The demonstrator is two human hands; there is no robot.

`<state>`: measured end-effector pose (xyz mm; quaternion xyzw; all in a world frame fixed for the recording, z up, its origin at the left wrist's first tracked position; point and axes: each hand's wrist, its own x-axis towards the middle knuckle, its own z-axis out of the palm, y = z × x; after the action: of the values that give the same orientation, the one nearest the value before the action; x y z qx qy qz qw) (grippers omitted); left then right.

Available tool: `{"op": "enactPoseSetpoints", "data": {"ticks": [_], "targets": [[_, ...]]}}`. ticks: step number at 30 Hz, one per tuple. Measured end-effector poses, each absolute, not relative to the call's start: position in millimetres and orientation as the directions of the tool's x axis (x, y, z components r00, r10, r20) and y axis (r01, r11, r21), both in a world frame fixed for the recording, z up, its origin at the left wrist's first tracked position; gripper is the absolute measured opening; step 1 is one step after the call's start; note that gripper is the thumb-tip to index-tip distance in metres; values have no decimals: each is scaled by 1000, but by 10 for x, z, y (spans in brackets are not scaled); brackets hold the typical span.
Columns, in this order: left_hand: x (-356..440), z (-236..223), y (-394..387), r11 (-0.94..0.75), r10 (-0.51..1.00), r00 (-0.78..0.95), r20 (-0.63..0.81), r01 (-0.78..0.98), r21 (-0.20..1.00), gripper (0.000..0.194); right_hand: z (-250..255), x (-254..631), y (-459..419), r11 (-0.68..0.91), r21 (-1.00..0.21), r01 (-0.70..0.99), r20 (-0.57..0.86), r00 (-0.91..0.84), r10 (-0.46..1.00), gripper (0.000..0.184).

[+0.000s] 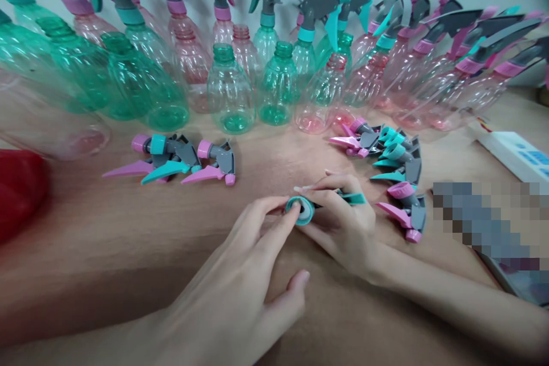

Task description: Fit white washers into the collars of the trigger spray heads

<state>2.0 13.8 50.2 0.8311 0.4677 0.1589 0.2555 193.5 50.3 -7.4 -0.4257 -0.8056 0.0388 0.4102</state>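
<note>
My right hand (343, 223) is wrapped around a spray trigger head, its teal trigger (354, 199) poking out past the fingers. The head's round teal collar (305, 217) faces left, its pale inside showing. My left hand (253, 251) reaches to that collar with fingers stretched: one fingertip presses into the opening, another touches the outer rim. Its thumb stands apart in the air. Most of the grey spray body is hidden by the right fingers. Just right of my right hand lies a loose pink-and-grey trigger head (405, 211).
Several trigger heads (398, 154) lie at right, and others (171, 154) at left. Behind them stand open green bottles (277, 86) and pink bottles (321, 97), with capped ones further back. A red item (21, 194) is at far left, a white box (514, 151) at right.
</note>
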Motion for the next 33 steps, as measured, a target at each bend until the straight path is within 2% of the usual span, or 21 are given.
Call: {"op": "enactPoseSetpoints", "data": {"ticks": [4, 10, 17, 25, 29, 33], "targets": [[56, 480, 207, -403, 862, 507, 8, 676, 617, 43, -60, 1938, 516, 632, -384, 673, 628, -312, 713, 21], [7, 464, 404, -427, 850, 524, 59, 618, 660, 26, -25, 1936, 524, 629, -400, 667, 588, -340, 734, 20], [17, 443, 471, -304, 893, 450, 17, 573, 761, 15, -39, 1913, 524, 648, -400, 648, 571, -377, 729, 18], [-40, 445, 503, -309, 897, 441, 40, 558, 770, 13, 33, 1912, 564, 582, -542, 607, 493, -331, 805, 19], [-36, 463, 577, -133, 901, 426, -85, 457, 879, 11, 46, 1902, 565, 619, -564, 546, 461, -413, 785, 26], [-35, 468, 655, -53, 859, 472, -198, 467, 883, 19, 24, 1896, 563, 650, -537, 538, 461, -458, 760, 28]]}}
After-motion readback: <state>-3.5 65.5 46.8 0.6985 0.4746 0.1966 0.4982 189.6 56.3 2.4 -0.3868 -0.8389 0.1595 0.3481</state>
